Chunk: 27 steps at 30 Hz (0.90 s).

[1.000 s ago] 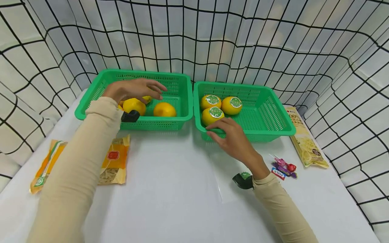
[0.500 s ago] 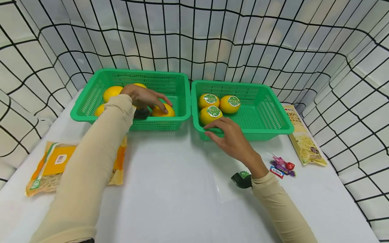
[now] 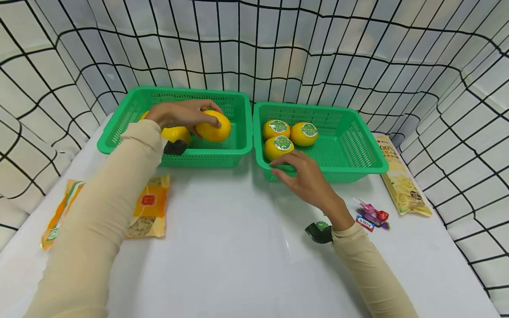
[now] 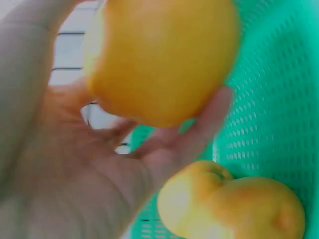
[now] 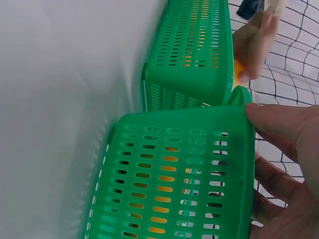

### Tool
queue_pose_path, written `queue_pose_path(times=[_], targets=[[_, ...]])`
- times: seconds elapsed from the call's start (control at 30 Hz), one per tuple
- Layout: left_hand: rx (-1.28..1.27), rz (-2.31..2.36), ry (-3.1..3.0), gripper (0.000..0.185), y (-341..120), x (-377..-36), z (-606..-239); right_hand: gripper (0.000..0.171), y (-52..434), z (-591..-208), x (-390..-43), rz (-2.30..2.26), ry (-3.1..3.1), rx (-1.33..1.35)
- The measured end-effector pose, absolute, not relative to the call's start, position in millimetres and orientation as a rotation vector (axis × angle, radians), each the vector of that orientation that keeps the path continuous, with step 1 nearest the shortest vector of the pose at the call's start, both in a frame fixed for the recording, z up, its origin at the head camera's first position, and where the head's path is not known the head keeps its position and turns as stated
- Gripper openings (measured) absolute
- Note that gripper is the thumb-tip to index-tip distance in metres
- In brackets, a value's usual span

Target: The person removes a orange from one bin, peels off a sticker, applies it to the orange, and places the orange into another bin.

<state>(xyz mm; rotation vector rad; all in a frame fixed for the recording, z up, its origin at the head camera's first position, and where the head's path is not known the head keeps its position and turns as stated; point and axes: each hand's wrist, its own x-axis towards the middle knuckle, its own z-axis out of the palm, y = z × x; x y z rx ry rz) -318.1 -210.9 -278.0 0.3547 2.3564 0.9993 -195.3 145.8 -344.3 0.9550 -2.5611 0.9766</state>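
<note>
My left hand (image 3: pixel 180 115) holds a yellow lemon (image 3: pixel 214 126) above the left green basket (image 3: pixel 203 160), thumb and fingers curled round it. In the left wrist view the lemon (image 4: pixel 164 55) sits in the fingers, with more lemons (image 4: pixel 249 209) in the basket below. My right hand (image 3: pixel 306 179) grips the front rim of the right green basket (image 3: pixel 350 176). The right wrist view shows the thumb outside that basket's wall (image 5: pixel 164 119) and the other fingers over the rim. Inside it, three lemons (image 3: pixel 280 147) with green-and-white stickers sit at the left end.
Behind the baskets and along both sides stands a black wire grid (image 3: pixel 278 46). Orange food packets (image 3: pixel 149 205) lie under the left forearm. At the right are wrapped candies (image 3: pixel 371 215) and a yellow noodle packet (image 3: pixel 405 181). A clear sheet (image 3: pixel 292 238) lies near the right wrist.
My left hand reached down to the lemon at the right of the left basket, took hold and raised it. My right hand has stayed at the rim.
</note>
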Motion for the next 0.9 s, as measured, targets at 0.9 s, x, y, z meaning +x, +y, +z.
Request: queue_pose_path(times=[0.9], targets=[[0.573, 1.429, 2.532, 0.059, -133, -120, -397, 0.019, 171, -334, -204, 0.969, -2.695, 0.969]])
